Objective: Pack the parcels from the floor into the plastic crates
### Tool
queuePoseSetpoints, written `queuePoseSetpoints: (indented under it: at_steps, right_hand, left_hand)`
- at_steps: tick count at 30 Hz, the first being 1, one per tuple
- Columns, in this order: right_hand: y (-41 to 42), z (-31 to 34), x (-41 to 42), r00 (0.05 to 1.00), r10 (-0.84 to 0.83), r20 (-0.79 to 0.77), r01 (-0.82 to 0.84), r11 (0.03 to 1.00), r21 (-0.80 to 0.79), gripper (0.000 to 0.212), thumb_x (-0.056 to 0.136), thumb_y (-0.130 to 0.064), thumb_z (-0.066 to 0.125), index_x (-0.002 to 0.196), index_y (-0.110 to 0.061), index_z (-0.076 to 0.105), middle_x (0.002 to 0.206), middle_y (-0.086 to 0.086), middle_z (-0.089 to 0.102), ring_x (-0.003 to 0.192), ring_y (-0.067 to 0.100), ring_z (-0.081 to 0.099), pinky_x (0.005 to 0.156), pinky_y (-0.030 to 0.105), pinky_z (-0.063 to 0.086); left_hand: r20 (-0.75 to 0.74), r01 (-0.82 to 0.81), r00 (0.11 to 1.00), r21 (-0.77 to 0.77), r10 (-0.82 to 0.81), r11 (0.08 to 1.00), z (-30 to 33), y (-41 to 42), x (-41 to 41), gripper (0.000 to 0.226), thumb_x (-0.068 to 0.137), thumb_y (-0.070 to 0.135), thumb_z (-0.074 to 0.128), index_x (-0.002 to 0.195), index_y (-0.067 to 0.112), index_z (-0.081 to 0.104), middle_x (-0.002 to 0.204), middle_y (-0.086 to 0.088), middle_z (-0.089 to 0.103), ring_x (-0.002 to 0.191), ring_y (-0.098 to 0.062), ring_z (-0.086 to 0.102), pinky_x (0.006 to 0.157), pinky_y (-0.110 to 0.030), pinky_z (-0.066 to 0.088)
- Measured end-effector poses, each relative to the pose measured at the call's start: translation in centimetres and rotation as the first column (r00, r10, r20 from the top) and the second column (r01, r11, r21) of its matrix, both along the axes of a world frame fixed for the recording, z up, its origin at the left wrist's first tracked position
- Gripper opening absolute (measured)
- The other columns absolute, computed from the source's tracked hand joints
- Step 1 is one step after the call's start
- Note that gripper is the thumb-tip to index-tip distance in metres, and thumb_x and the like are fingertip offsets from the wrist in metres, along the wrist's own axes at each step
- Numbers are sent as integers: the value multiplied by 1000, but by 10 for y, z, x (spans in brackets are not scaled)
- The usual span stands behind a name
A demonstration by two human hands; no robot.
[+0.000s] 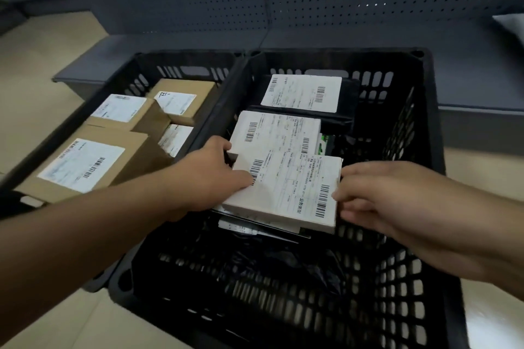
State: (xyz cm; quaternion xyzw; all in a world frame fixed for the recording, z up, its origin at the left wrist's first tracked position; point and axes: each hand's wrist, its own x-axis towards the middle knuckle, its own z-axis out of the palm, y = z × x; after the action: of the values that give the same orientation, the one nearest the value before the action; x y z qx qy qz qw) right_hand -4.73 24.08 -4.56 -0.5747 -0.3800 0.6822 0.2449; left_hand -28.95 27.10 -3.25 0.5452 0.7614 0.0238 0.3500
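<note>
both hands are clamped on a white labelled box (pixel 286 193), the left hand (pixel 209 173) on one edge and the right hand (pixel 377 195) on the other, holding it low inside the near black crate (pixel 425 278). beyond their fingers lie more labelled parcels; left of the left hand, the second crate (pixel 119 73) holds brown cartons (pixel 85 161). packing looks well along; no floor parcels show.
</note>
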Motion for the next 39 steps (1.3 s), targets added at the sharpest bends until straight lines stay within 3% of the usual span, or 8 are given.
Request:
queuePoseSetpoints:
  at_steps: [5, 10, 13, 16, 22, 28, 31, 39]
  right_hand:
    - [-1, -15, -13, 999, 10, -44, -12, 999, -47, 19, 90, -4, 62, 97, -13, 77, 99, -8, 79, 98, 8, 74, 95, 28, 53]
    - [3, -25, -22, 998, 21, -54, -25, 997, -73, 23, 90, -4, 61, 103, -13, 77, 105, -9, 78, 101, 12, 74, 96, 29, 54]
    - [6, -29, -25, 997, 11, -81, -16, 998, -66, 22, 89, -5, 62, 103, -10, 77, 110, -9, 77, 103, 13, 73, 97, 30, 54]
    - [9, -34, -32, 994, -2, -113, -7, 997, -75, 21, 88, -4, 63, 103, -9, 77, 115, -7, 76, 106, 14, 72, 96, 30, 55]
    - [19, -41, -44, 990, -20, -141, 8, 996, -86, 9, 84, -4, 66, 92, -5, 70, 115, 14, 73, 106, 24, 71, 91, 29, 58]
    - [23, -46, -42, 992, -13, -128, 2, 997, -81, 8, 81, -7, 68, 89, -4, 69, 122, 22, 68, 110, 27, 70, 86, 26, 59]
    - [23, -47, -41, 990, -7, -139, -6, 995, -95, 18, 80, -9, 69, 97, -3, 70, 123, 19, 69, 112, 25, 70, 85, 25, 59]
    - [21, -26, -28, 996, 39, -85, -43, 998, -45, 15, 87, -11, 68, 101, -17, 73, 110, -6, 74, 102, 13, 69, 90, 29, 58]
  left_hand:
    - [-135, 171, 975, -48, -176, 984, -12, -1, -5, 60, 89, 46, 70, 134, 33, 31, 102, 12, 61, 84, -7, 66, 65, -25, 54]
    - [-257, 297, 917, -66, -304, 953, -21, -3, -3, 56, 96, 46, 62, 138, 28, 30, 98, 12, 55, 67, -5, 58, 45, -13, 36]
    - [-370, 370, 853, -71, -369, 926, -23, -1, -5, 55, 97, 49, 56, 141, 24, 35, 135, 4, 43, 96, -11, 55, 71, -20, 44]
    - [-475, 473, 762, -58, -441, 879, -29, 0, -9, 50, 98, 41, 52, 140, 19, 40, 143, 2, 32, 126, -20, 38, 95, -29, 36]
    - [-490, 467, 760, -47, -428, 883, -29, 4, -10, 44, 98, 22, 50, 141, 20, 41, 143, 2, 36, 128, -21, 39, 88, -27, 34]
    - [-498, 463, 753, -66, -431, 884, -31, 6, -9, 47, 99, 22, 49, 145, 21, 37, 148, 3, 32, 132, -22, 36, 98, -32, 40]
    - [-495, 453, 759, -65, -423, 889, -33, 7, -7, 49, 98, 20, 48, 145, 21, 36, 150, 4, 29, 133, -22, 34, 99, -34, 41]
    - [-496, 490, 743, -54, -449, 870, -26, 15, 9, 50, 98, 22, 50, 147, 22, 38, 150, 6, 30, 133, -20, 36, 100, -31, 42]
